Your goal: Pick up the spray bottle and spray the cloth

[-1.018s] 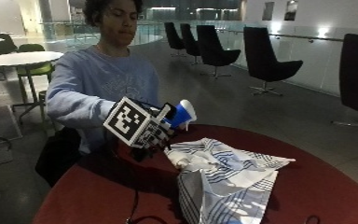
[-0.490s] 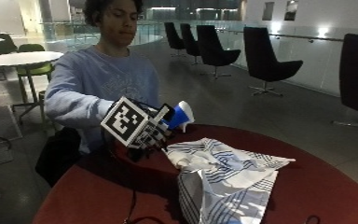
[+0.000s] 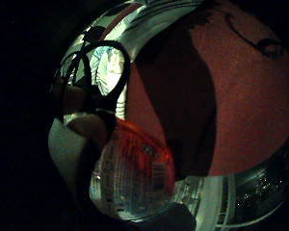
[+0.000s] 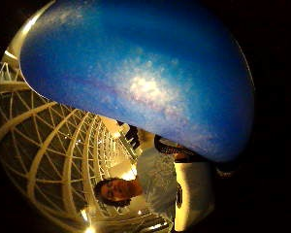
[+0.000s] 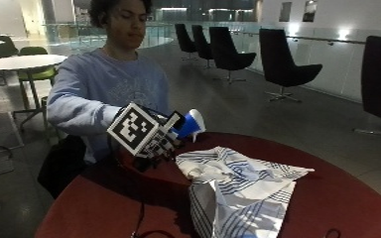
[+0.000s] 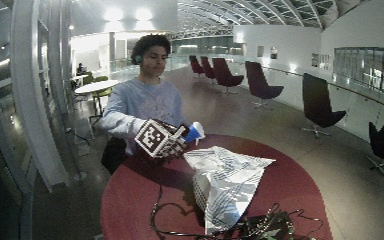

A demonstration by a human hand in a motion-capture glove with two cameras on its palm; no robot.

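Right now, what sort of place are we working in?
Probably a large atrium or lounge in a public building: a row of dark swivel chairs beside a glass railing, a lattice glass roof, and a round red table under the cloth.

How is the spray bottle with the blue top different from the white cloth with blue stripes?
The spray bottle with the blue top is held up above the round red table by the black-gloved right hand; the white cloth with blue stripes lies crumpled on the table. The bottle is hard and keeps its shape; the cloth is soft and folded. Both have blue and white on them.
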